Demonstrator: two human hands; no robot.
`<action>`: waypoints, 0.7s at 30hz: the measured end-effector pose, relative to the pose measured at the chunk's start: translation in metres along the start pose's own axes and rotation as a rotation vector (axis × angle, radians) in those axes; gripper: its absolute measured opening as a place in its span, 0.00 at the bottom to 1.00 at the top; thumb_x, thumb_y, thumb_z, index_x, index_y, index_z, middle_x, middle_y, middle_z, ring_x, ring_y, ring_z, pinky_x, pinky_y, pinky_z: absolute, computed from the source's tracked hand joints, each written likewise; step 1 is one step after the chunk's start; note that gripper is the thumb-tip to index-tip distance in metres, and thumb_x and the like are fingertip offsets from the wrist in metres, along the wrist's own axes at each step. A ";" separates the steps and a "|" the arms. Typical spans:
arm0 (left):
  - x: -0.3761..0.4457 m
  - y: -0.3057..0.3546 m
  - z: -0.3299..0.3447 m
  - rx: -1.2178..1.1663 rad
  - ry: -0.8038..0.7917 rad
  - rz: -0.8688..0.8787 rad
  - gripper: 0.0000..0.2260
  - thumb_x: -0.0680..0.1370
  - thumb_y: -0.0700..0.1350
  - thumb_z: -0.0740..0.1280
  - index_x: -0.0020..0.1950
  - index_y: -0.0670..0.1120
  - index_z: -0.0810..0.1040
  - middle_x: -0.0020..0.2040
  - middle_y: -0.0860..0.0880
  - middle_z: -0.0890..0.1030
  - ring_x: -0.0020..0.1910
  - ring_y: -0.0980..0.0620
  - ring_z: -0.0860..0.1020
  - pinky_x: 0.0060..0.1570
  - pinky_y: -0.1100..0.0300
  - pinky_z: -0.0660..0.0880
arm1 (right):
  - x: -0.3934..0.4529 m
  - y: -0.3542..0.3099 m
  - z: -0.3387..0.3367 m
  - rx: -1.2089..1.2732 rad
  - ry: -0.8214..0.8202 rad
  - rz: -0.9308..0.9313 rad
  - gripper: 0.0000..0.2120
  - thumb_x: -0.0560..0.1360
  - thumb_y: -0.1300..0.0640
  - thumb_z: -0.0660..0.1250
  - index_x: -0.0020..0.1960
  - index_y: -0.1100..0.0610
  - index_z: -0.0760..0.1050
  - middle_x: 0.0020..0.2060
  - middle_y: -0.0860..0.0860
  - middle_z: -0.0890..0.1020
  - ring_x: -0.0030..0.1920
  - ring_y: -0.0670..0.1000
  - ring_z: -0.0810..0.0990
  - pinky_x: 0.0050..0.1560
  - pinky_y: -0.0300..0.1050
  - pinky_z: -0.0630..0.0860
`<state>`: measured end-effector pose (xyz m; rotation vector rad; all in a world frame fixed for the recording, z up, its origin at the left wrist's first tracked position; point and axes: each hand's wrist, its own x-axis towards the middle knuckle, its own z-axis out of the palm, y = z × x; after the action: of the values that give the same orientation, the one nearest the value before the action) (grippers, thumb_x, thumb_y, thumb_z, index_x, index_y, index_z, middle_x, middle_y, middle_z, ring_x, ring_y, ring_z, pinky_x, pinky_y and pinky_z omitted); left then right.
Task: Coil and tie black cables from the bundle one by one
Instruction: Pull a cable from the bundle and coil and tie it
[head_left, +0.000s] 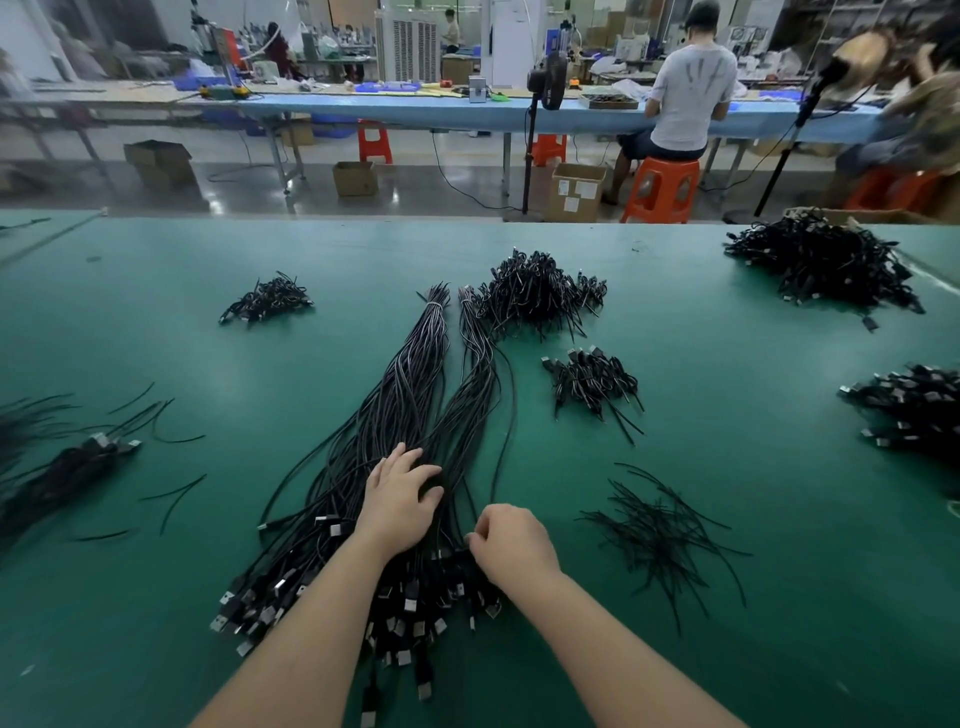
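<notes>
Currently both hands sit on the long bundle of black cables, which lies lengthwise on the green felt-like tabletop from centre frame down to the bottom edge, silver-tipped plugs fanned out at the near end.

Left hand: palm down, fingers spread and fairly straight, pressing flat on the bundle at lower centre. Grip wide open, nothing enclosed.

Right hand: just right of the left one, fingers curled in tight, thumb and fingertips pinching at cable strands on the bundle's right edge. Grip nearly closed on cable; can't tell whether it has one strand or several.

Bundle splits into two tied sheaves toward upper centre, with one loose strand trailing along its right side.

Other stuff on the tabletop:
- heap of short black tie wires, lower right, near the right hand but not touching
- small pile of coiled black cables, right of centre
- larger pile of coiled cables, upper centre, touching the bundle's far tip
- small coiled pile, upper left
- big coiled pile, upper right
- another pile at the right edge
- blurred dark cables at the left edge

Background, top of frame: long blue workbench, person in a grey shirt seated on an orange plastic stool, cardboard boxes on the floor.
</notes>
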<state>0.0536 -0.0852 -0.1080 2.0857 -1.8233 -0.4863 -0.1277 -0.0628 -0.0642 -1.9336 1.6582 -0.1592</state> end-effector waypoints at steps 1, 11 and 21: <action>0.000 0.000 0.000 0.006 0.002 0.001 0.19 0.83 0.55 0.60 0.74 0.55 0.71 0.81 0.53 0.59 0.81 0.54 0.45 0.78 0.52 0.40 | 0.001 0.001 0.000 0.108 0.034 0.026 0.06 0.78 0.52 0.68 0.49 0.53 0.80 0.46 0.49 0.83 0.47 0.50 0.81 0.46 0.44 0.77; -0.006 0.005 -0.004 0.150 -0.050 0.039 0.37 0.73 0.70 0.66 0.77 0.55 0.65 0.82 0.51 0.54 0.81 0.52 0.41 0.78 0.49 0.39 | 0.009 -0.004 -0.019 1.078 0.211 0.257 0.10 0.78 0.64 0.69 0.57 0.56 0.74 0.49 0.55 0.82 0.44 0.53 0.85 0.48 0.49 0.84; -0.002 0.005 -0.003 0.090 -0.074 -0.003 0.29 0.79 0.66 0.59 0.76 0.55 0.67 0.82 0.52 0.54 0.81 0.54 0.41 0.78 0.50 0.39 | -0.017 -0.019 -0.064 1.243 -0.158 0.140 0.10 0.82 0.64 0.62 0.62 0.57 0.68 0.41 0.56 0.86 0.29 0.51 0.82 0.31 0.43 0.79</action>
<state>0.0502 -0.0833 -0.1033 2.1563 -1.9165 -0.4968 -0.1432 -0.0677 0.0027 -0.8454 1.0970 -0.7493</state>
